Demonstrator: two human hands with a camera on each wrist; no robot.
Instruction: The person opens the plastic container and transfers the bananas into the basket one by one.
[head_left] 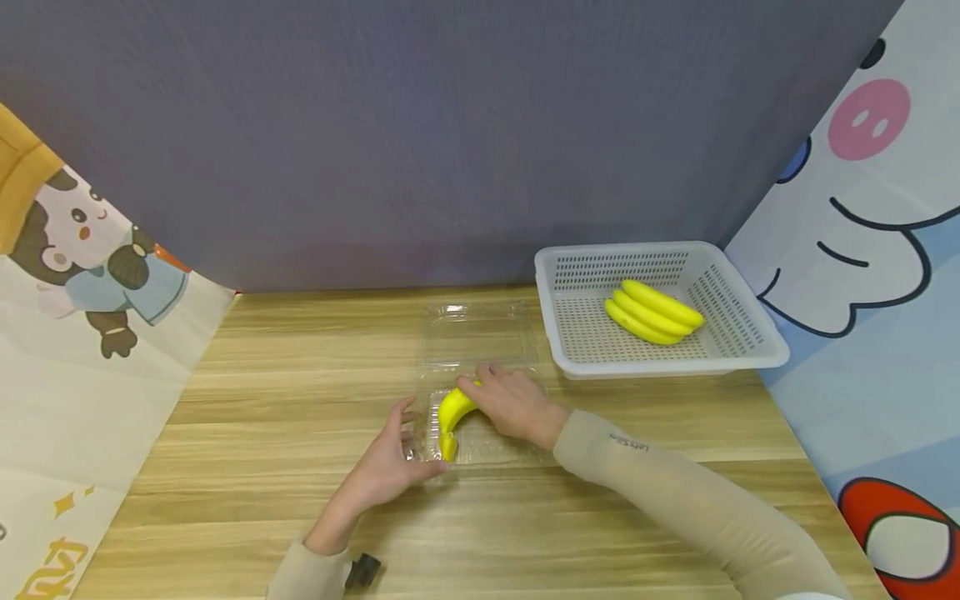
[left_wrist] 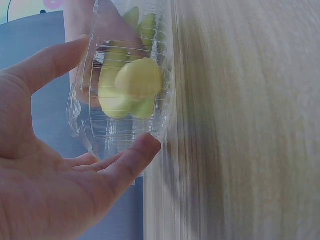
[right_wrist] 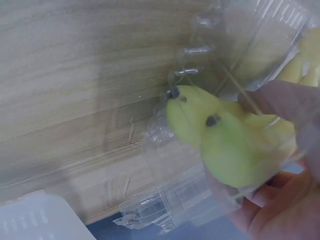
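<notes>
A hinged clear plastic clamshell box (head_left: 495, 454) lies opened on the wooden table, its lid (head_left: 480, 333) folded toward the back. My right hand (head_left: 517, 404) reaches over the box and grips a curved yellow banana (head_left: 453, 410) in its tray. Dark tips of two bananas (right_wrist: 227, 150) show side by side in the right wrist view, close to the plastic wall. At the tray's left end is my left hand (head_left: 390, 462), thumb and fingers spread about the wall. Through that wall the rounded yellow ends (left_wrist: 137, 80) show in the left wrist view.
A white perforated basket (head_left: 558, 333) stands at the back right, with several bananas (head_left: 652, 312) inside. Behind the table rises a grey panel (head_left: 390, 150). Cartoon-printed sheets (head_left: 847, 250) flank both sides. A small black object (head_left: 363, 572) is beside the left sleeve.
</notes>
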